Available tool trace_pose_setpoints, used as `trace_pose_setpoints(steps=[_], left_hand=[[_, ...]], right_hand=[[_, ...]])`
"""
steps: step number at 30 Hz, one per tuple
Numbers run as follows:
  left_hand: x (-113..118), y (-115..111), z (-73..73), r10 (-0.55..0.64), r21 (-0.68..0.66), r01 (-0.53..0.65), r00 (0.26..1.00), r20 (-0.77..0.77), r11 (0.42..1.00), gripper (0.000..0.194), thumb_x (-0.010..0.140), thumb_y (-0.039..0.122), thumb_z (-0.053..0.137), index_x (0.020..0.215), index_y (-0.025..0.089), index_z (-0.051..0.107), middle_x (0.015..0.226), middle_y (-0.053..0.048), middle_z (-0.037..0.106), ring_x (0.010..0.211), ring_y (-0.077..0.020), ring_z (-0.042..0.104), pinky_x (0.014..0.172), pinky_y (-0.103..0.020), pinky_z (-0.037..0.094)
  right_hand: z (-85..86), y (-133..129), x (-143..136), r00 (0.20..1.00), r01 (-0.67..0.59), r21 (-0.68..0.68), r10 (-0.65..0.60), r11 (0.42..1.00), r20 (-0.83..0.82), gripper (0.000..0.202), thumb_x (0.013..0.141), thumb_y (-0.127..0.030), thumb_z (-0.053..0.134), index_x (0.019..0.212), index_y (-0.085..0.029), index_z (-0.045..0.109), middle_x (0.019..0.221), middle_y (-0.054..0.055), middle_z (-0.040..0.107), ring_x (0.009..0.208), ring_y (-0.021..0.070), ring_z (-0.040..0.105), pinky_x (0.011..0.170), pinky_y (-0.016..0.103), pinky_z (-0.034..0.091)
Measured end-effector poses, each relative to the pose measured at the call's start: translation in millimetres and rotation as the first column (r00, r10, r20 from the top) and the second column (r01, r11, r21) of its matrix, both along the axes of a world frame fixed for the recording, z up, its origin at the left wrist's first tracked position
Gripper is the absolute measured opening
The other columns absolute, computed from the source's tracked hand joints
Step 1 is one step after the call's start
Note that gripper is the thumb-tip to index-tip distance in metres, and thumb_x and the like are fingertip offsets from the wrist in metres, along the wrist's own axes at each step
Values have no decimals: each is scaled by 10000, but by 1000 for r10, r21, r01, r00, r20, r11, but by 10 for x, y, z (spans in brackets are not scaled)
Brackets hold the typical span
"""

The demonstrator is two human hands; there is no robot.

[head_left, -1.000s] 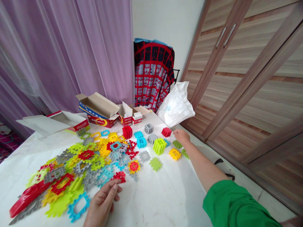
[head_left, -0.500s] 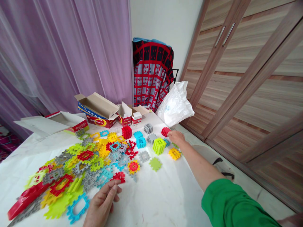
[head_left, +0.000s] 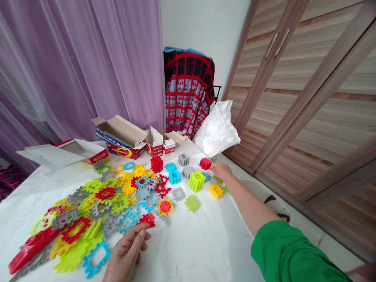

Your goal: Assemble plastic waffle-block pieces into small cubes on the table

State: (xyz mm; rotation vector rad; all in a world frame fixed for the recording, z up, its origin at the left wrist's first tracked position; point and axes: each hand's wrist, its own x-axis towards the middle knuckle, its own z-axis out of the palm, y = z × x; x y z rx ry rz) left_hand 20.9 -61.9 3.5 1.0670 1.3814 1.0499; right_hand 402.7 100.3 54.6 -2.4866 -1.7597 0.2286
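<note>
My right hand (head_left: 221, 170) reaches to the table's far right edge, its fingertips beside a red stack of notched pieces (head_left: 205, 163); whether they touch it is unclear. Left of it stand a lime green stack (head_left: 197, 181), a blue stack (head_left: 174, 177), a grey stack (head_left: 183, 159) and another red stack (head_left: 156, 164). A yellow piece (head_left: 216, 190) and a flat green piece (head_left: 192, 203) lie nearer. Near the front edge, my left hand (head_left: 131, 250) rests with curled fingers, thumb near the index finger, just below a red round piece (head_left: 147, 220).
A mixed pile of colourful pieces (head_left: 120, 203) spreads over the left of the white table (head_left: 199, 250). Open boxes (head_left: 125, 135) line the back edge, a white bag (head_left: 217, 129) stands at the back right, and wooden cabinets (head_left: 293, 90) rise at the right.
My right hand has shifted slightly right, away from the red stack, and a bit more of the green pieces below it shows. My left hand has stayed in place.
</note>
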Motion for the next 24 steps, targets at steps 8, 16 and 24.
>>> trace_pose_setpoints(steps=[8, 16, 24], left_hand=[[7, 5, 10, 7, -2, -7, 1000, -9, 1000, 644, 520, 742, 690, 870, 203, 730, 672, -25, 670, 539, -144, 551, 364, -207, 401], [-14, -2, -43, 4, 8, -4, 1000, -15, 1000, 640, 535, 746, 680, 874, 204, 726, 686, -22, 676, 541, -136, 549, 378, -203, 411], [-16, 54, -85, 39, 32, -40, 999, 29, 999, 663, 493, 729, 713, 871, 185, 721, 664, -33, 676, 530, -151, 558, 335, -209, 393]], right_hand=[[-16, 44, -29, 1000, 10, 4, -10, 1000, -7, 300, 846, -209, 504, 1004, -252, 755, 1083, 72, 716, 1014, 278, 646, 832, 332, 482], [-26, 16, 53, 997, 41, 64, -36, 997, -71, 290, 841, -171, 498, 947, -200, 766, 1061, 81, 718, 995, 232, 649, 815, 287, 452], [-60, -308, 175, 977, 143, 276, -91, 950, -191, 285, 815, -200, 479, 857, -245, 758, 957, 24, 742, 881, 198, 671, 721, 265, 488]])
